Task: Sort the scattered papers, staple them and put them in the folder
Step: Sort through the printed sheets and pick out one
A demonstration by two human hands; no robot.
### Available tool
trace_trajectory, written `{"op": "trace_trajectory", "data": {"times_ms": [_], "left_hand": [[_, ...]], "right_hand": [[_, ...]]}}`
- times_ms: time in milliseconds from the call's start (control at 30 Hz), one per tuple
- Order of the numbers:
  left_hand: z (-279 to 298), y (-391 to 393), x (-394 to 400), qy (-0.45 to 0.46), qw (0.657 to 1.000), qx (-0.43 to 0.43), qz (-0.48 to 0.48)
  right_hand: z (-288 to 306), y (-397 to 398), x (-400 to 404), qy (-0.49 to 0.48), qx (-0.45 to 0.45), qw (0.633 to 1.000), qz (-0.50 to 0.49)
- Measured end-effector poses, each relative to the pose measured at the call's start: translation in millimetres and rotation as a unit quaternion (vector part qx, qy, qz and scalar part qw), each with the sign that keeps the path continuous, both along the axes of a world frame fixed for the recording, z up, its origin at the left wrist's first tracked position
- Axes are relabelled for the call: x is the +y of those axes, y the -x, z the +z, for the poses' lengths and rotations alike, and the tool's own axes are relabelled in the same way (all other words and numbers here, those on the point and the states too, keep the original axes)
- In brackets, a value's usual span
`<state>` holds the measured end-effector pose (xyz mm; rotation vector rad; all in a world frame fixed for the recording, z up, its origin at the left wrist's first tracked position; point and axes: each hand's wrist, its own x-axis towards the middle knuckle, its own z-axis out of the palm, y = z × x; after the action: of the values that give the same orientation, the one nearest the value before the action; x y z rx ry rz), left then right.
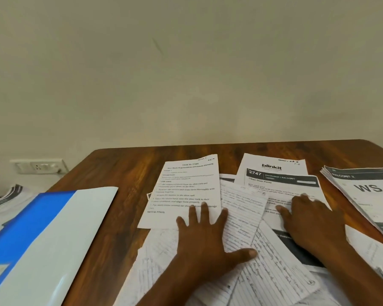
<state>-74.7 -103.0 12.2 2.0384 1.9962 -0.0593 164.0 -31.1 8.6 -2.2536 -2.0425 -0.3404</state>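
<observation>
Scattered papers cover the middle of the wooden table (124,171). A typed task sheet (186,186) lies at the back left of the heap, a "blinkit" sheet (274,168) at the back right, and handwritten lined sheets (243,208) in between and toward me. My left hand (206,237) lies flat with spread fingers on the typed sheet and the lined papers. My right hand (312,219) rests flat, fingers straight, on a printed sheet with a dark header (296,184). A blue and white folder (42,239) lies at the left. No stapler is in view.
A stack of printed sheets marked "WS" (367,195) lies at the right edge of the table. More papers (7,199) lie under the folder at far left. A wall socket (39,166) sits on the wall behind the table.
</observation>
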Motion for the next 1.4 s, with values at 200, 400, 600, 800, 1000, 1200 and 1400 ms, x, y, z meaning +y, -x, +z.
{"op": "trace_trajectory", "data": {"times_ms": [200, 400, 600, 800, 1000, 1200, 1400], "left_hand": [[18, -29, -16, -0.037, 0.999, -0.018, -0.026], [26, -36, -28, -0.134, 0.985, -0.109, 0.002], [16, -10, -6, -0.264, 0.947, -0.161, 0.089], [4, 30, 20, -0.233, 0.942, -0.131, 0.204], [2, 41, 26, -0.262, 0.876, -0.328, 0.238], [-2, 58, 33, -0.239, 0.817, -0.451, 0.27], [-1, 69, 35, -0.226, 0.778, -0.524, 0.263]], "right_hand": [[5, 4, -3, -0.027, 0.076, 0.996, 0.031], [-1, 26, -11, -0.149, 0.272, 0.94, 0.146], [-9, 32, -19, 0.007, 0.227, 0.938, 0.261], [-12, 26, -16, 0.023, 0.215, 0.937, 0.274], [-4, 26, -19, 0.04, 0.247, 0.925, 0.285], [6, 17, -24, 0.052, 0.261, 0.912, 0.311], [7, 15, -23, 0.07, 0.261, 0.907, 0.323]]}}
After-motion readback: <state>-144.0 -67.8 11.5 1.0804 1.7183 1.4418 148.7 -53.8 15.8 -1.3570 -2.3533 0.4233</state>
